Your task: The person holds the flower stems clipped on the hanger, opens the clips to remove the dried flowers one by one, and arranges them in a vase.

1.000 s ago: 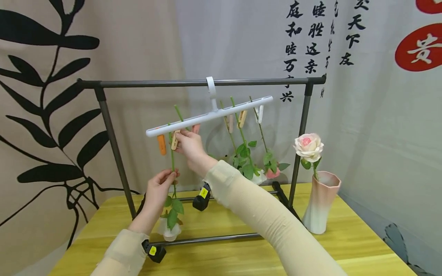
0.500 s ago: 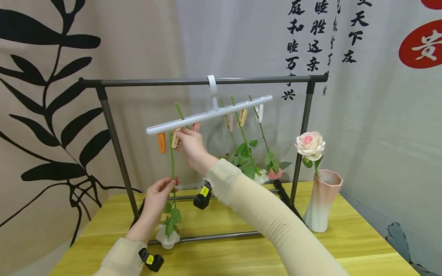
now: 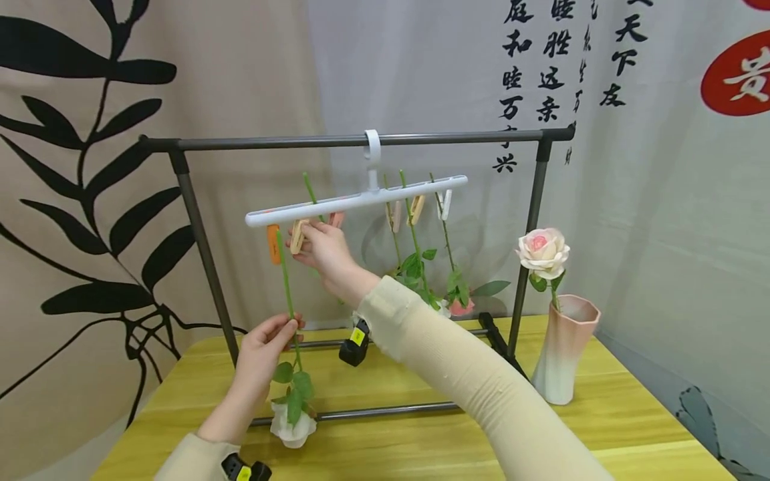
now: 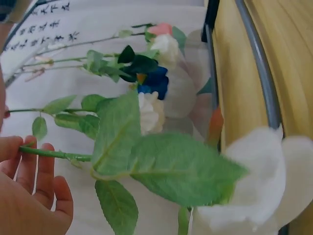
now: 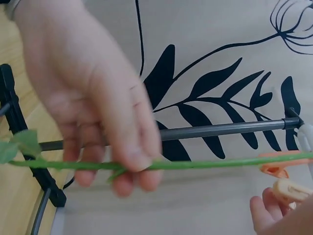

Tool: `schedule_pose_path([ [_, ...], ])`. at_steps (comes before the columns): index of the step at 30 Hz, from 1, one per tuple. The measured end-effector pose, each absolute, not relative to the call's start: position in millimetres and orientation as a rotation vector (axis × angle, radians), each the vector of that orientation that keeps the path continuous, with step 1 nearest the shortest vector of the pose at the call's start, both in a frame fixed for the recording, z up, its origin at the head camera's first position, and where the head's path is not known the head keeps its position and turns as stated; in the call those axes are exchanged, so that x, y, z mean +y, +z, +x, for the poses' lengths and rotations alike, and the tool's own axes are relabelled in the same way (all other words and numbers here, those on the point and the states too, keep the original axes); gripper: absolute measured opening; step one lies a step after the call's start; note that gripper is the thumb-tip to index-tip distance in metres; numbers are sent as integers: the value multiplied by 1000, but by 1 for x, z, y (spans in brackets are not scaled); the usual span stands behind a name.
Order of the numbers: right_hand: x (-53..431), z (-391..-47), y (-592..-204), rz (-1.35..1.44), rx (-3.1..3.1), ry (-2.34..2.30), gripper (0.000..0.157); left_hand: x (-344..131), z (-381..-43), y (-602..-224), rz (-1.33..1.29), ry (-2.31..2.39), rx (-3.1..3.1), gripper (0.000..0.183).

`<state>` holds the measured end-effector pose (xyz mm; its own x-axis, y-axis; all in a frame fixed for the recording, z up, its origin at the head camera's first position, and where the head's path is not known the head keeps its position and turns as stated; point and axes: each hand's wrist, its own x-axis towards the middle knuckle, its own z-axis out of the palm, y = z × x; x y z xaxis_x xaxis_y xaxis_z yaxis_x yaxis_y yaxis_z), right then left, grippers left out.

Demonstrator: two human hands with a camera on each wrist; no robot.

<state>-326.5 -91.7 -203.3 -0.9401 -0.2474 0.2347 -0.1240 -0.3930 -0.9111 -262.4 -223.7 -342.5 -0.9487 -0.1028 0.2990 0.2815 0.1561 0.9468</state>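
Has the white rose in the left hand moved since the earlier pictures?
Yes, downward: in the head view, its bloom now hangs lower against the rack's front bar.

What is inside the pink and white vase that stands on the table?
One pale pink rose stands in the vase. Its stem goes inside; the lower end and the inner bottom are hidden by the vase's wall.

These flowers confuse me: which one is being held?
The white, green-leaved rose, pinched head down by the left hand; others hang beneath the white bar hanger, while a pale-pink rose stands in the pinkish vase.
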Motion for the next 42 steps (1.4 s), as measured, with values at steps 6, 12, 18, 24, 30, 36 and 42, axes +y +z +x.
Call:
schedule_pose_path([
  [6,-82,-320,-200,-565,1759,-2381,51,-216,-260,-326,-266,-1857,-2076,38],
  [12,-48,-302,-210,-759,1909,-2095,50,-210,-256,-315,-349,-1870,-2020,36],
  [18,-6,-290,-224,-1150,2211,-1876,40,-200,-252,-309,-325,-1884,-1984,38],
  [24,21,-288,-233,-2257,3042,-974,32,-185,-245,-305,-421,-1907,-1974,35],
  [30,30,-289,-240,-2979,3169,285,24,-173,-242,-304,-572,-1985,-1970,28],
  [36,38,-291,-250,-2959,3143,598,18,-167,-241,-309,-607,-2040,-1997,21],
  [42,51,-290,-252,-3033,3064,542,12,-156,-240,-311,-667,-2049,-2076,25],
])
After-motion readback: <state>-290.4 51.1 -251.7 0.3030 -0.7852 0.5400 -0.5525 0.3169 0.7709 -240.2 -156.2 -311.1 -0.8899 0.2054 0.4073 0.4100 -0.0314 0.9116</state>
